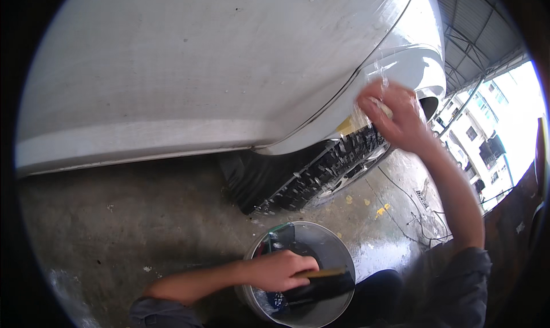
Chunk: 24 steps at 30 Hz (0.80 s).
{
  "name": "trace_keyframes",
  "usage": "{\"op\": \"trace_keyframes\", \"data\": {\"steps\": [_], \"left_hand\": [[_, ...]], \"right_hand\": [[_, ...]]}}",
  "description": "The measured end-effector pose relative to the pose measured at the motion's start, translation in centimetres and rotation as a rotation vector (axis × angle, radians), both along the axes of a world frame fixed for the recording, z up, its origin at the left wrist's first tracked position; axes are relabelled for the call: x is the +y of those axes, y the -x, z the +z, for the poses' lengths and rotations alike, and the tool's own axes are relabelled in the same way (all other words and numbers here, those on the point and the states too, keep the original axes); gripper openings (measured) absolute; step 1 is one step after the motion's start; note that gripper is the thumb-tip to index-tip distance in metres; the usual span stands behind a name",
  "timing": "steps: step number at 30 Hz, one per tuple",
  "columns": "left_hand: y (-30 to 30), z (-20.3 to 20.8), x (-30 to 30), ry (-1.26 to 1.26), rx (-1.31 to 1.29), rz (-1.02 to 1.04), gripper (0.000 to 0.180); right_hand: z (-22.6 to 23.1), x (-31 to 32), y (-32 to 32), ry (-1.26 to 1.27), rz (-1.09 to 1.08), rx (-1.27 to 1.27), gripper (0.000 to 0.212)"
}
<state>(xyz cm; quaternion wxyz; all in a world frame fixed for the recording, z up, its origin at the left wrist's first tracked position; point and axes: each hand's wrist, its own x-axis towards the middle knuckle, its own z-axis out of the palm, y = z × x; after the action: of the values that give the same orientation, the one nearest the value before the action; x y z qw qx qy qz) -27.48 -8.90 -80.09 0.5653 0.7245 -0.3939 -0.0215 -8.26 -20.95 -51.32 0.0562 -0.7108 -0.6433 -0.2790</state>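
Note:
My left hand (282, 271) is over a round bucket (346, 248), closed on a thin yellow-brown strip (327, 272) that sticks out to the right. The strip is slightly blurred, so its exact kind does not show. Up by the wheel arch of a pale car (172, 59), my right hand (392, 113) is bent closed and smeared by motion. Something whitish shows in its fingers, and clear streaks like water fly around it. Just below the hand, a yellow patch (345, 126) lies against the arch edge; whether the hand holds it I cannot tell.
A black tyre (321, 176) covered in white flecks stands under the arch. Dark and greenish items (283, 236) lie inside the bucket. Thin cables (409, 205) run over the stained concrete floor (137, 225) at right. Beyond are a metal roof (470, 24) and buildings.

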Motion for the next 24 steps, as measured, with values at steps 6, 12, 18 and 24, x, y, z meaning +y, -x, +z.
{"op": "trace_keyframes", "data": {"steps": [6, 12, 18, 24], "left_hand": [[-0.9, -0.7, -0.3, -0.101, 0.104, 0.111, 0.029], [-0.9, -1.4, -0.1, -0.053, 0.151, 0.167, 0.029], [-0.9, -0.3, 0.2, 0.072, 0.255, 0.412, 0.033], [-1.6, -2.4, 0.2, 0.834, 0.421, 0.565, 0.035]], "right_hand": [[-0.4, -0.2, -2.8, 0.316, -0.032, -0.619, 0.029], [-10.5, -0.6, -2.8, 0.195, -0.158, -0.700, 0.071], [-16.6, 1.6, -1.3, 0.295, -0.167, -0.659, 0.073], [-16.5, 0.2, 0.1, 0.257, 0.041, -0.109, 0.040]]}}
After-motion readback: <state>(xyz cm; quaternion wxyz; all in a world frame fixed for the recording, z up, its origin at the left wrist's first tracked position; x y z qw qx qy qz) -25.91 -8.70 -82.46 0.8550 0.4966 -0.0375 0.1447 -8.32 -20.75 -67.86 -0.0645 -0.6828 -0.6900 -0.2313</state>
